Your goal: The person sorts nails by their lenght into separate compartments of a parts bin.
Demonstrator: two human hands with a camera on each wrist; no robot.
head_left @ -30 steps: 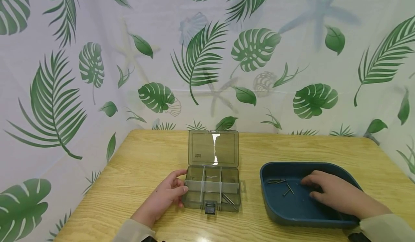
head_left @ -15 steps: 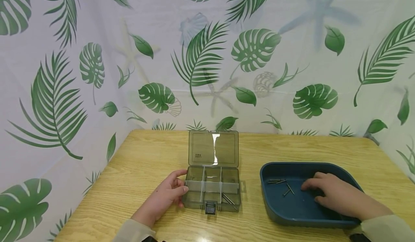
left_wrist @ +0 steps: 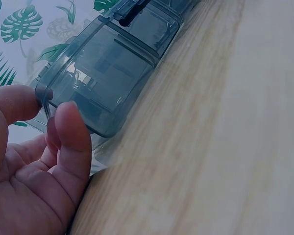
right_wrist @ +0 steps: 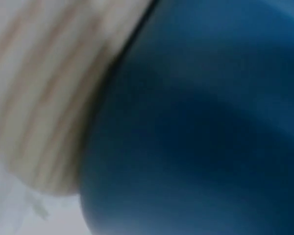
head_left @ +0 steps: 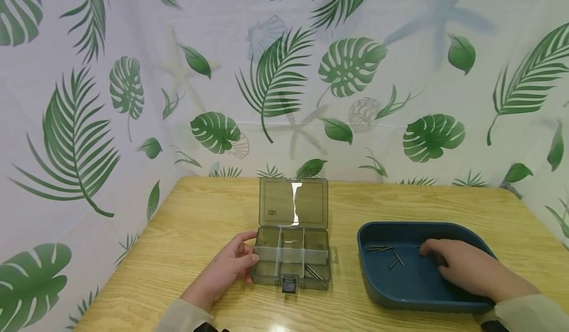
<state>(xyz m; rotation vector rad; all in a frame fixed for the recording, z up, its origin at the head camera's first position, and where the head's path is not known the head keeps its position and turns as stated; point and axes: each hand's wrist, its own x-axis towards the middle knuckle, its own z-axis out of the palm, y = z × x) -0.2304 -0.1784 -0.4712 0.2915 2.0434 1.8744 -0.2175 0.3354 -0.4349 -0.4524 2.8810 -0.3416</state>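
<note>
In the head view, my left hand [head_left: 228, 268] holds the left side of a smoky clear compartment box [head_left: 266, 280]. The left wrist view has the thumb and index finger at a corner of this box [left_wrist: 122, 83]. Its lid [head_left: 275, 203] stands raised at the back, and a few metal nails [head_left: 313, 272] lie in the front right compartment. My right hand [head_left: 464, 265] reaches into a blue tray [head_left: 378, 292], fingers bent down toward the bottom. A small bit of metal shows at its index fingertip; I cannot tell whether the fingers pinch it.
More nails [head_left: 380, 248] lie in the left part of the tray, with two others [head_left: 397, 260] just in front of them. Wood-grain tabletop [head_left: 213, 208] runs beneath everything. A leaf-print cloth [head_left: 293, 75] hangs behind. Blurred blue tray wall [right_wrist: 196, 147] fills most of the right wrist view.
My right hand has drawn slightly to the right inside the tray, its fingers bending further down. The left hand and the box stay where they were.
</note>
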